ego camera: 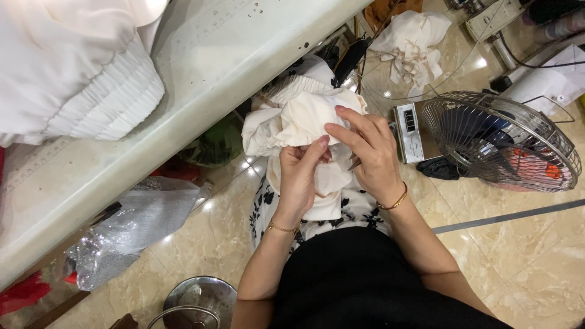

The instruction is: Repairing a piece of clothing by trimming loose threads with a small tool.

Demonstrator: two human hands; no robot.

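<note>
1. Fingers first: the left hand (pixel 298 176) has its fingers (pixel 317 146) pinched narrow on a fold of the cream gathered garment (pixel 298 122), thumb and forefinger pressed together right at the ruffled edge.
2. The right hand (pixel 372 158) lies over the same bundle, fingers (pixel 347 122) spread across the cloth, and a small metal tool (pixel 354 163), likely thread snips, pokes out under the palm; how it is gripped I cannot tell.
3. The garment sits bunched up in the lap, above the black-and-white floral fabric (pixel 353 207), just beside the edge of the white worktop (pixel 231 73).
4. My read: this is trimming or picking at a seam, with one hand isolating the spot and the other bringing the blade.
5. The next move calls for a taut, steady pinch, so only the loose thread meets the tool, not the gathers.
6. Around: a pleated white stack (pixel 79 85) on the worktop, a metal fan (pixel 499 140) on the tiled floor, a silvery bag (pixel 134 231) below.
</note>
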